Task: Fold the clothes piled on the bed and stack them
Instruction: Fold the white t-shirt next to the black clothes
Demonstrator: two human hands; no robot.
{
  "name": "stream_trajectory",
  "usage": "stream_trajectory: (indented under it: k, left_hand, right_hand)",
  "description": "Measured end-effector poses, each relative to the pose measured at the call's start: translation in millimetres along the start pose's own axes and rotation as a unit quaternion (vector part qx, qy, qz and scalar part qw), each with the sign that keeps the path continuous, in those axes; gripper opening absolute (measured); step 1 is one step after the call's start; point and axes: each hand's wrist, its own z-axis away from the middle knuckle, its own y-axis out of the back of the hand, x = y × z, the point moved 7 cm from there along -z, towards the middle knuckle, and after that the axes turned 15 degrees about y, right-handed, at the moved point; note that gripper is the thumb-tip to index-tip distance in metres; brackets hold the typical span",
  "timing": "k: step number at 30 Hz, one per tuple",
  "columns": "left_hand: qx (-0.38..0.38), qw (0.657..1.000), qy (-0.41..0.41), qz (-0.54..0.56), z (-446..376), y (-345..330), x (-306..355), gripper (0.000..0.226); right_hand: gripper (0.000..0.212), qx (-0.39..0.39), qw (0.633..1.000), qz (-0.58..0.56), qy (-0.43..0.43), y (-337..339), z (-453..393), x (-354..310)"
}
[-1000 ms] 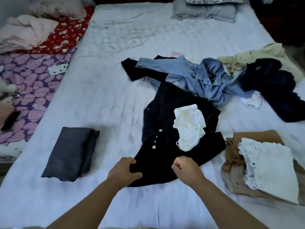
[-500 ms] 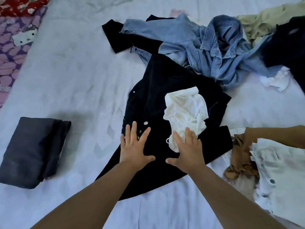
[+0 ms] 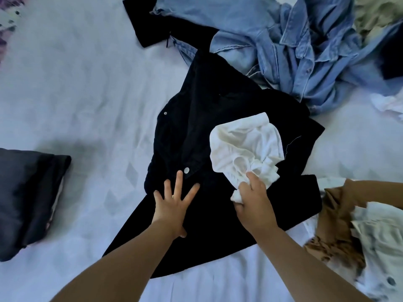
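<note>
Since half a second ago the right hand (image 3: 254, 203) has gone from lying flat at the lower edge of the white garment (image 3: 246, 147) to grasping it: its fingers (image 3: 250, 178) are now curled into the bunched lower end of the cloth, with a fold poking out beside the thumb. The left hand (image 3: 174, 203) has stayed where it was, fingers straight and spread, pressing flat on the black jacket (image 3: 196, 131) just below a silver button (image 3: 186, 170). The view has also drawn closer to the bed (image 3: 87, 94).

The black jacket lies spread on the white sheet in the middle of the bed, its hem toward the person, and the white garment sits crumpled on its right half. Beyond the jacket, at the top, a blue denim shirt (image 3: 294, 46) lies rumpled, overlapping a black sleeve (image 3: 144, 25), with an olive piece (image 3: 375, 16) at the top right corner. A small white cloth (image 3: 388, 103) lies at the right edge. At the lower right a brown garment (image 3: 340, 225) lies under a blurred white one (image 3: 379, 243). A folded dark grey item (image 3: 28, 197) rests on the sheet at the left, well apart from the jacket.
</note>
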Motion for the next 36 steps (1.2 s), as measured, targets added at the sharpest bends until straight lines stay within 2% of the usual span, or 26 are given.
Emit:
stream_trajectory:
  k: [4, 5, 7, 10, 13, 14, 16, 20, 22, 24, 26, 30, 31, 32, 36]
  left_hand:
    - [0.063, 0.996, 0.018, 0.066, -15.1, 23.8, -12.9, 0.067]
    - [0.068, 0.995, 0.012, 0.076, -18.7, 31.8, -15.5, 0.056]
    - [0.05, 0.993, -0.016, 0.102, -24.6, 41.7, -18.1, 0.047]
    - [0.022, 0.985, -0.063, 0.159, -18.3, 58.5, -29.2, 0.045]
    - [0.031, 0.951, -0.077, 0.298, -3.4, 79.6, -57.2, 0.015]
    - [0.038, 0.938, -0.072, 0.338, 0.4, 85.6, -67.6, 0.025]
    - [0.054, 0.904, -0.053, 0.42, 8.9, 101.9, -92.5, 0.034]
    - [0.117, 0.816, 0.002, 0.567, 28.9, 148.7, -150.4, 0.022]
    - [0.137, 0.769, 0.023, 0.624, 37.6, 169.9, -177.4, 0.032]
    - [0.153, 0.706, 0.039, 0.691, 46.2, 187.7, -204.2, 0.043]
    - [0.183, 0.655, 0.08, 0.729, 55.8, 203.9, -230.8, 0.044]
    - [0.268, 0.578, 0.18, 0.749, 85.5, 234.0, -279.0, 0.045]
    - [0.275, 0.574, 0.184, 0.749, 88.4, 237.8, -286.8, 0.046]
    - [0.281, 0.587, 0.175, 0.739, 90.2, 241.1, -290.8, 0.046]
    - [0.236, 0.697, 0.092, 0.671, 87.7, 231.2, -278.5, 0.045]
  right_hand:
    - [0.024, -0.028, 0.998, -0.035, -0.033, 8.3, 0.7, 9.2]
    - [0.024, -0.033, 0.998, -0.044, -0.04, 12.9, 0.4, 8.2]
    - [0.02, -0.026, 0.997, -0.055, -0.05, 22.8, -2.4, 3.7]
    - [0.022, -0.006, 0.995, -0.067, -0.071, 32.6, -1.4, -6.2]
    - [0.02, 0.032, 0.994, -0.07, -0.079, 44.6, 2.3, -22.6]
    - [0.019, 0.046, 0.994, -0.068, -0.078, 49.9, 2.4, -29.2]
    - [0.021, 0.074, 0.993, -0.064, -0.071, 64.2, -1.4, -46.2]
    - [0.027, 0.11, 0.991, -0.055, -0.048, 100.3, -16.8, -87.5]
    - [0.03, 0.124, 0.99, -0.051, -0.029, 119.7, -24.9, -108.1]
    - [0.029, 0.143, 0.989, -0.047, -0.009, 142.3, -32.6, -128.0]
    - [0.029, 0.158, 0.986, -0.044, 0.005, 164.8, -40.4, -144.8]
    - [0.029, 0.163, 0.986, -0.037, 0.013, 202.8, -51.4, -172.3]
    - [0.029, 0.169, 0.985, -0.036, 0.015, 210.8, -52.9, -178.3]
    - [0.029, 0.176, 0.984, -0.036, 0.018, 216.9, -54.0, -183.6]
    - [0.026, 0.201, 0.978, -0.046, 0.026, 230.6, -53.1, -205.0]
